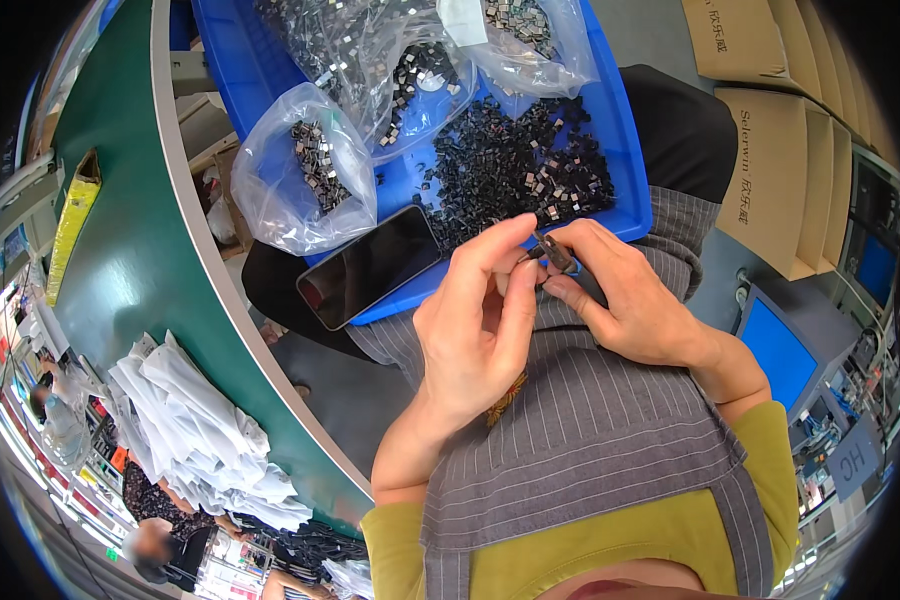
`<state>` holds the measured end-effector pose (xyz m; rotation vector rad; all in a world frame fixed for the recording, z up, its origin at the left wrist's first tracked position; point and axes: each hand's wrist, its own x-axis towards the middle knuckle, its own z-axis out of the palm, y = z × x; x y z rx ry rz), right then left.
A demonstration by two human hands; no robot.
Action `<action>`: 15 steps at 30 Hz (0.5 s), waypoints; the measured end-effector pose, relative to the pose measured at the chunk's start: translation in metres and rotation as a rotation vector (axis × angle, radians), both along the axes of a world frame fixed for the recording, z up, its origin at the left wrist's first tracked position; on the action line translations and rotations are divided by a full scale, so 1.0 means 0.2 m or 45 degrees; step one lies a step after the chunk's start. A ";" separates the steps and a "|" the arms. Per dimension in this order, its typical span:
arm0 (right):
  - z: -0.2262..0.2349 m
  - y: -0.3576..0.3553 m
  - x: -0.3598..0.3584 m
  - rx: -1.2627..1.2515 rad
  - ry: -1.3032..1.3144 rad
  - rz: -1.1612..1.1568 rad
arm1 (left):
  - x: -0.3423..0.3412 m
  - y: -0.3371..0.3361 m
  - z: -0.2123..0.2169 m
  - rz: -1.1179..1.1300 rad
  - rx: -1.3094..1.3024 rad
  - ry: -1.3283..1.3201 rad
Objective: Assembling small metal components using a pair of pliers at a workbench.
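Note:
My left hand is closed, pinching a small black part between thumb and fingertips. Close against it, my right hand grips a dark hand tool that looks like small pliers, its tip meeting the black part. Both hands are over the near edge of a blue plastic tray resting on my lap. In the tray, a heap of small black parts is mixed with some metallic ones. A black smartphone lies across the tray's near left corner.
Clear plastic bags of small metallic parts lie in the tray. On the left runs a green table with a yellow strip and a pile of white bags. Cardboard boxes and a blue-screened monitor stand right. Another person is at lower left.

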<state>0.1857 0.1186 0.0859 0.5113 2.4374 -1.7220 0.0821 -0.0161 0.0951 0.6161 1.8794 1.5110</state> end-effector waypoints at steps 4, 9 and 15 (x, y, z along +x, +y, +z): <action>-0.02 -0.01 0.02 -0.001 -0.002 -0.057 | -0.09 0.03 -0.02 -0.274 0.054 -0.322; -0.01 0.00 0.03 -0.019 -0.038 -0.050 | -0.13 0.04 -0.04 -0.359 0.110 -0.454; -0.04 -0.02 0.04 -0.053 -0.032 -0.058 | -0.11 0.05 -0.04 -0.312 0.095 -0.483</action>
